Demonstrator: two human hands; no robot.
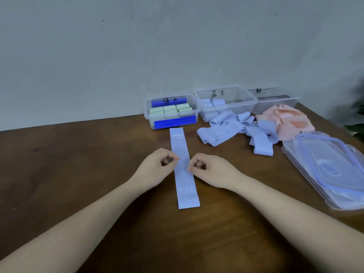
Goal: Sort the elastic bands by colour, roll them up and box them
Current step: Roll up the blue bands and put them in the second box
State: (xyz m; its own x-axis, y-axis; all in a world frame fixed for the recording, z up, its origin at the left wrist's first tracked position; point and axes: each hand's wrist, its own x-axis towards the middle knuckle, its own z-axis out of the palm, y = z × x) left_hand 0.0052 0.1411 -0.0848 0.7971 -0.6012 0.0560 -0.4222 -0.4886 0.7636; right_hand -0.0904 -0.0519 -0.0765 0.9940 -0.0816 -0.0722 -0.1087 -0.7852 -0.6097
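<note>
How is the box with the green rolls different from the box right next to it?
The green box is nearly full of neat green rolls; the middle box holds only a couple of blue rolls. The green box has bright blue clips on its sides; the middle box shows none. The middle box looks bigger. Both are clear plastic, open, with handwriting on them.

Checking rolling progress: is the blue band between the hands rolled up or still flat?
Flat. The blue band lies full length on the table, both ends unrolled, with the left hand and right hand at its edges.
</note>
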